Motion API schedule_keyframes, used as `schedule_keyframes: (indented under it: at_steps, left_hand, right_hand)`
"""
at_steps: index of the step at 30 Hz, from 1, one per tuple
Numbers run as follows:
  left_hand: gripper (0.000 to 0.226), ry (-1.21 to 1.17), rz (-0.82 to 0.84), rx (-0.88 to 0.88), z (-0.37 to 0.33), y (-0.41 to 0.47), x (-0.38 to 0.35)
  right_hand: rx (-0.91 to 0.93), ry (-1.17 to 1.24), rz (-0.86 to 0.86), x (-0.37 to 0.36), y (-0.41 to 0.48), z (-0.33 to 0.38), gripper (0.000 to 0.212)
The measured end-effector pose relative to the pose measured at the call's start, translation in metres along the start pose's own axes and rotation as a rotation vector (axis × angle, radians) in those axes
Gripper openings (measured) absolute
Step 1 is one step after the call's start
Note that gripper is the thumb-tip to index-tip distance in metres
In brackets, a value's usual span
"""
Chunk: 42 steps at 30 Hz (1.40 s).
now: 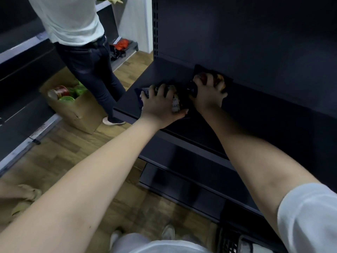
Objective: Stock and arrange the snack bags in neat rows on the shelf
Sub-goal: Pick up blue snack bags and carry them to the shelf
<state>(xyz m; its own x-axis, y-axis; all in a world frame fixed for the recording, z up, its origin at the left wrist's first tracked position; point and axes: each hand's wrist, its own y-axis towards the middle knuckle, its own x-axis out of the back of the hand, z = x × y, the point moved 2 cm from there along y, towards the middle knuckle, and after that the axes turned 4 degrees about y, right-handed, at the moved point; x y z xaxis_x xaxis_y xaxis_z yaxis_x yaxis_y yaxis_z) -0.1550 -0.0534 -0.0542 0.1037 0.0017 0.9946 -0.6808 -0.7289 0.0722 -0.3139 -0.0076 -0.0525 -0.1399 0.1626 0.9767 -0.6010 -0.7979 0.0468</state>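
Right now your left hand grips the left bag: fingers spread and curled over its top, thumb hooked at the near edge. Your right hand grips the right bag the same way, just beyond and to the right of the left hand. Both bags lie on the shelf, hands almost touching.

Risks, as judgement:
- The left bag sits close to the shelf's front lip, under your palm. Let go early or drag back and it could slip off to the floor.
- The bags are dark on a dark shelf in dim light, so their edges are hard to read. The row may come out crooked, or the bags may overlap where your hands meet.
- Pressing down with spread fingers could crush the contents.
- The film looks slick, so a push may skid one bag into the other.

Surface: a flat dark shelf, with a dark back panel just past your fingertips and a slotted upright beyond the left hand. More dark shelves sit below your forearms.

Room: wood floor. A box holding cups stands on the floor, well left of the left hand. Another person stands by it, facing other shelving. A crate sits low, under your right elbow.
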Motion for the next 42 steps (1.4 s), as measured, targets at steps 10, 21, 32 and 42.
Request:
schedule_keyframes:
  at_steps: [10, 21, 32, 42]
  left_hand:
    - [0.088, -0.029, -0.004, -0.011, 0.0, 0.015, 0.001]
    - [0.098, -0.002, 0.254, -0.064, 0.007, 0.017, 0.016]
    - [0.072, -0.06, 0.083, 0.034, 0.041, -0.022, 0.038]
    - [0.069, -0.063, -0.066, 0.385, 0.167, -0.135, 0.06]
  right_hand:
    - [0.073, 0.042, -0.067, 0.004, -0.008, -0.017, 0.051]
    - [0.075, 0.019, -0.041, 0.014, -0.043, -0.023, 0.057]
    - [0.104, 0.171, -0.111, 0.028, -0.071, 0.01, 0.048]
    - [0.43, 0.197, -0.067, 0.006, -0.112, 0.163, 0.046]
